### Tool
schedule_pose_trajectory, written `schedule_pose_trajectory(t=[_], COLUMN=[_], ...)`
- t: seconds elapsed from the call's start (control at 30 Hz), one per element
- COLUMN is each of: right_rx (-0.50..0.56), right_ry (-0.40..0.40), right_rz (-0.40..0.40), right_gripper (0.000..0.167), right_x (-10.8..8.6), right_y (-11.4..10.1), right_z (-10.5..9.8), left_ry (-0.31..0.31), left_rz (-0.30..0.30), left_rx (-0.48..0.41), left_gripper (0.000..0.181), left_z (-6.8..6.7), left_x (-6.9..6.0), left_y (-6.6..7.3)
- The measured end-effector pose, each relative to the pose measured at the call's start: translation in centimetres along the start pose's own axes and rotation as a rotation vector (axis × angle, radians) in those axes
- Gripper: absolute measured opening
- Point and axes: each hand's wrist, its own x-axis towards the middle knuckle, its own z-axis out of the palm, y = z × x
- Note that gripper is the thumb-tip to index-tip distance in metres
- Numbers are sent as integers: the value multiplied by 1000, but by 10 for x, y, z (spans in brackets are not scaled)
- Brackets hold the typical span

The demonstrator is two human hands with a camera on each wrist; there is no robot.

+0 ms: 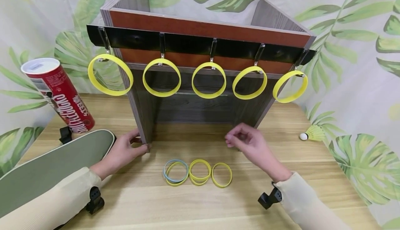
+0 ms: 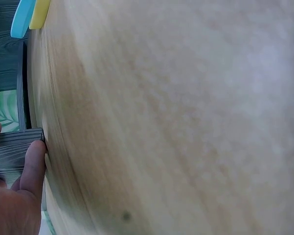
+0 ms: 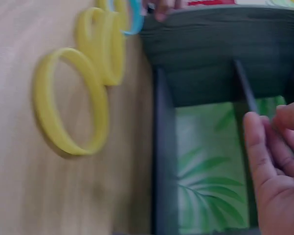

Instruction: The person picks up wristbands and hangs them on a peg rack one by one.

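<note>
A grey wood-grain shelf unit (image 1: 135,105) stands on the table, with a black strip of hooks (image 1: 187,44) across its upper front. Several yellow rings (image 1: 208,96) hang from the hooks. My left hand (image 1: 125,150) grips the lower front end of the left side panel (image 2: 12,152), thumb and fingers on opposite faces. Beside the right side panel, my right hand (image 1: 250,145) hovers with loosely bent fingers; nothing shows between them. In front of the unit lie a blue ring (image 1: 164,171) overlapping a yellow one, overlapped yellow rings (image 1: 200,161), and a single yellow ring (image 1: 222,186).
A red snack can (image 1: 64,98) stands at the back left. A green-grey racket cover or paddle-like flat object (image 1: 56,174) lies under the left forearm's side. On the right is a yellow shuttlecock (image 1: 314,133). Leaf-patterned cloth (image 1: 353,84) hangs behind the table.
</note>
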Motion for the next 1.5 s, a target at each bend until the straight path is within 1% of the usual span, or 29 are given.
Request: schedule_pose_trajectory(t=[0.1, 0.23, 0.3, 0.43, 0.53, 0.63, 0.7, 0.97, 1.13, 1.27, 1.5], right_rx=[-78, -123, -162, -222, -232, -243, -255, -300, -334, -377, -419], right_ry=[-83, -192, -242, -321, -364, -384, -393, -420, -439, -460, -468], right_rz=[60, 105, 122, 153, 166, 175, 167, 170, 146, 141, 185], right_gripper=[8, 12, 13, 12, 12, 12, 11, 11, 9, 8, 9], right_x=[3, 4, 4, 6, 9, 11, 12, 17, 19, 19, 21], right_y=[10, 23, 28, 37, 40, 42, 43, 39, 37, 35, 31], right_z=[13, 27, 32, 41, 45, 47, 48, 53, 55, 56, 59], left_ry=[2, 4, 2, 0, 3, 2, 2, 7, 11, 5, 1], left_rz=[1, 4, 6, 8, 14, 19, 18, 9, 14, 5, -30], left_rx=[4, 5, 3, 3, 7, 8, 8, 11, 13, 9, -2], left_gripper=[46, 46, 46, 48, 48, 46, 46, 46, 45, 45, 48], left_z=[0, 0, 0, 0, 1, 1, 1, 0, 0, 0, 0], left_x=[0, 0, 0, 1, 1, 1, 1, 0, 0, 0, 0], left_y=[0, -1, -1, -1, -1, -1, -1, 0, 0, 0, 0])
